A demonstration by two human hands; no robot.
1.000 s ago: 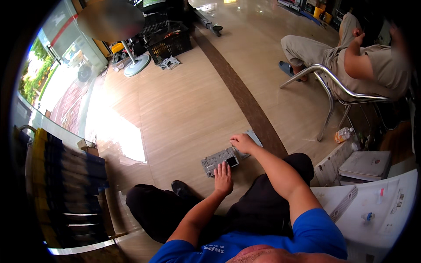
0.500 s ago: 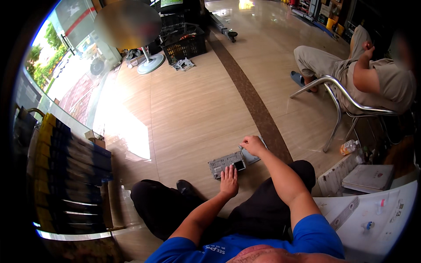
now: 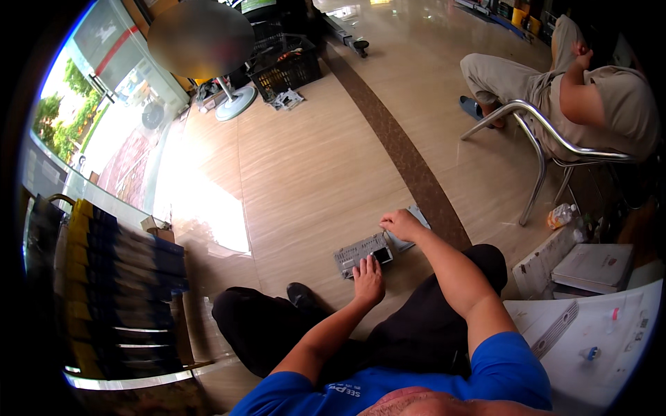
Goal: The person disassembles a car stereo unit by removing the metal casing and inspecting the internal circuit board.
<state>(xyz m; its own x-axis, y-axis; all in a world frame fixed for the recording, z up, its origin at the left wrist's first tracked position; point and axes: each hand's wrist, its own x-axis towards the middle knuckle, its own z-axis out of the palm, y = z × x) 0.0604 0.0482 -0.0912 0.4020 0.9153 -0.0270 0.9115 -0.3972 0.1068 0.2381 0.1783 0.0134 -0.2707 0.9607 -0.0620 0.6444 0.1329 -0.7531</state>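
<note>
A grey slotted metal case (image 3: 352, 255), box-shaped with a dark rectangular patch at its right end, lies on the floor before my knees. My left hand (image 3: 369, 279) rests on its near side, fingers stretched out and fingertips touching the case. Just beyond the right end, my right hand (image 3: 402, 226) has thumb and fingers pinched together above the case's far corner. Whatever is in that pinch is too small to make out. Partly under the right hand and wrist lies a flat grey panel (image 3: 419, 216), beside the case.
To the right, a seated person (image 3: 583, 111) occupies a metal-framed chair (image 3: 527, 114). White panels (image 3: 583, 347) and a bottle (image 3: 560, 215) are nearer. A rack of dark and yellow boxes (image 3: 118, 277) stands left. A black crate (image 3: 284, 73) and round-based stand (image 3: 236, 104) are farther off.
The whole view has shifted slightly. My left hand's fingers have drawn together a little on the case; my right hand keeps its pinch at nearly the same place.
</note>
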